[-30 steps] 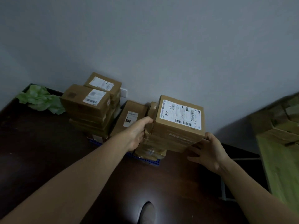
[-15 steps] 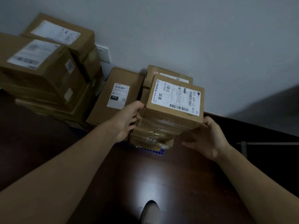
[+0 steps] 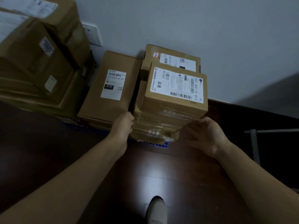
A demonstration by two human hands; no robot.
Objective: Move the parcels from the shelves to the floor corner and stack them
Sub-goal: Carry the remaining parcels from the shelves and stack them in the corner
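We hold two stacked parcels (image 3: 176, 88) low against the grey wall (image 3: 210, 26), over a blue mat (image 3: 156, 144) on the dark, glossy wood floor (image 3: 186, 172). Our left hand (image 3: 123, 126) curls round their left edge and our right hand (image 3: 202, 135) grips the lower right corner. The top parcel is brown cardboard with a white barcode label, and the lower one is taped. A flat box (image 3: 111, 94) lies beside them, and a stack (image 3: 40, 59) stands further left.

- Both bare forearms stretched forward, angled inward.
- Left hand (image 3: 123, 126) grips the left side of the taped brown cardboard parcel (image 3: 152, 126), fingers curled round the edge.
- Right hand (image 3: 203, 136) grips its right side, fingers curled, back of hand up.
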